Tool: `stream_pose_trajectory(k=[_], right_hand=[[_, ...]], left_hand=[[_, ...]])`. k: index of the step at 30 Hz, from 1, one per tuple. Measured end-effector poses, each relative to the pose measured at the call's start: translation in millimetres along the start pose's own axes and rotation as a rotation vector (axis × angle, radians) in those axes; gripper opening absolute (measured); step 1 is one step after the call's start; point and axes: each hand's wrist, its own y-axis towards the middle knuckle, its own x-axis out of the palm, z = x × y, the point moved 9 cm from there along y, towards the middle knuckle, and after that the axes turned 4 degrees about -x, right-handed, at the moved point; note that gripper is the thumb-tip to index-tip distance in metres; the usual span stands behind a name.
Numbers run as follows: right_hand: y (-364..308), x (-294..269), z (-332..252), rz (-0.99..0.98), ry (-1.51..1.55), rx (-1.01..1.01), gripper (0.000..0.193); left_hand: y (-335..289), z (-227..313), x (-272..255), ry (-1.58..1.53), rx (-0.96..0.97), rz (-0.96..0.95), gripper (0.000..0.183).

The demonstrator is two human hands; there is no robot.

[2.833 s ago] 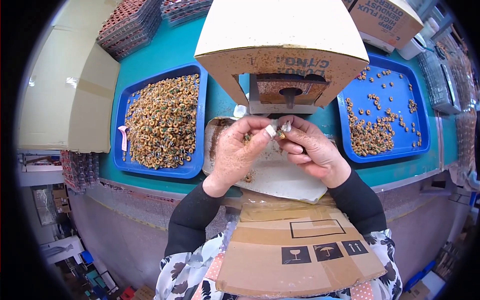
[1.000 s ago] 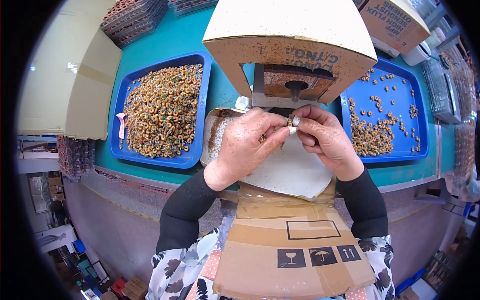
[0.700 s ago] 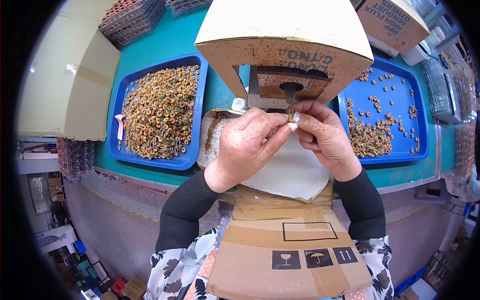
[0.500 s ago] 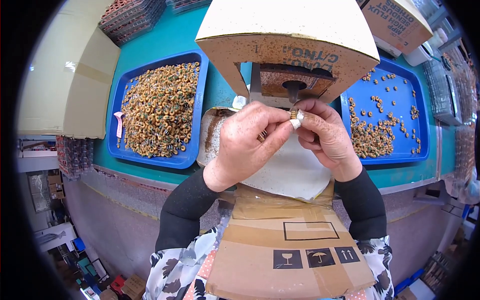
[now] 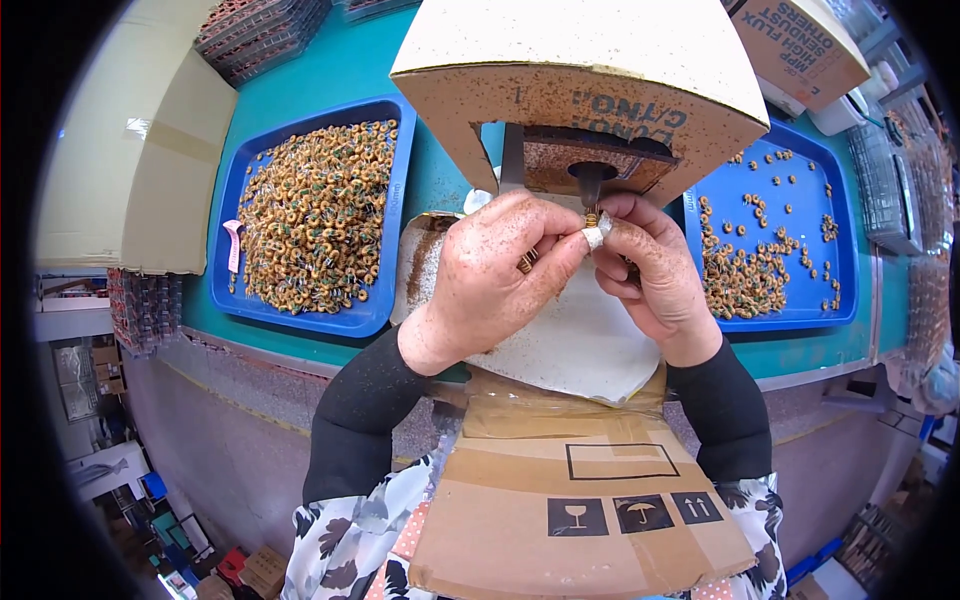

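Note:
A small copper-coloured wire-wound ring coil (image 5: 592, 219) sits pinched between the fingertips of both hands, just below a dark tapered tip (image 5: 592, 184). Whether coil and tip touch, I cannot tell. My left hand (image 5: 495, 268) closes on the coil from the left, and another coil (image 5: 527, 262) shows tucked in its curled fingers. From the right, my right hand (image 5: 660, 280) holds the same coil with thumb and fingers. White wrapping (image 5: 597, 236) covers a fingertip there. The tip comes out of a cardboard box (image 5: 580, 85) with a cut-out front, dusted with brown specks.
Left stands a blue tray (image 5: 398, 200) heaped with ring coils; a pink slip (image 5: 233, 245) lies at its edge. The right blue tray (image 5: 840, 255) holds scattered coils. Under my hands lies a speckled white sheet (image 5: 580, 350). A taped cardboard piece (image 5: 560, 470) covers my lap.
Both hands have shifted slightly, and the coil now shows more plainly under the dark tip. My left forearm has moved a little left.

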Motion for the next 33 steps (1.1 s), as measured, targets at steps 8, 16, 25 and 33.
stream_pose_trajectory(k=[8,16,25,33], right_hand=[[0.2,-1.2,0.3,0.045,0.010,-0.011,0.017],[-0.3,0.2,2.8,0.006,-0.015,0.006,0.015],[1.5,-0.9,6.5,0.024,0.006,0.018,0.014],[1.6,1.2,6.4,0.030,0.014,-0.009,0.014]], left_hand=[[3.6,-7.4,1.6,-0.047,-0.023,-0.023,0.008],[-3.7,-4.0,-1.0,-0.065,-0.046,-0.017,0.010],[-3.9,-9.1,-0.1,-0.065,-0.047,-0.013,0.009],[-1.9,-10.1,-2.3,-0.059,-0.045,-0.012,0.009]])
